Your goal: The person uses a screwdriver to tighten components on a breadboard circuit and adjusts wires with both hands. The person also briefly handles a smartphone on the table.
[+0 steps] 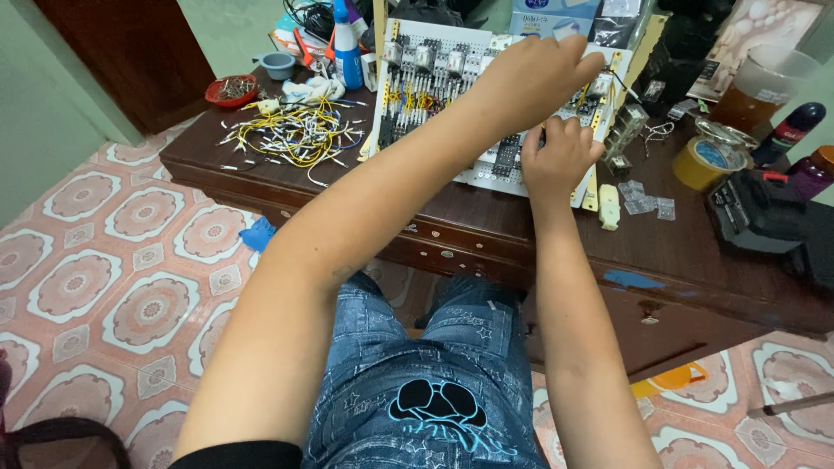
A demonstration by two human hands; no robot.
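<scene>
The wire pile [295, 130] crowds the left of the board [486, 95], tape [705, 161] and bottles [795, 130] crowd the right; the table [521, 234] front edge is bare

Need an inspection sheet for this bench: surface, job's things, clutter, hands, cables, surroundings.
Surface: dark wooden table, scuffed, a blue mark near the front edge.
Job's things: white perforated panel fitted with relays and wiring, propped tilted toward the person.
Clutter: red dish of small metal parts, blue-and-white bottle, yellow tape roll, clear plastic bits, black case.
Hands: left hand on the panel's upper right; right hand at its lower right edge; whether either holds anything is hidden.
Cables: pile of yellow and white wires left of the panel.
Surroundings: patterned tile floor, wooden door.
</scene>
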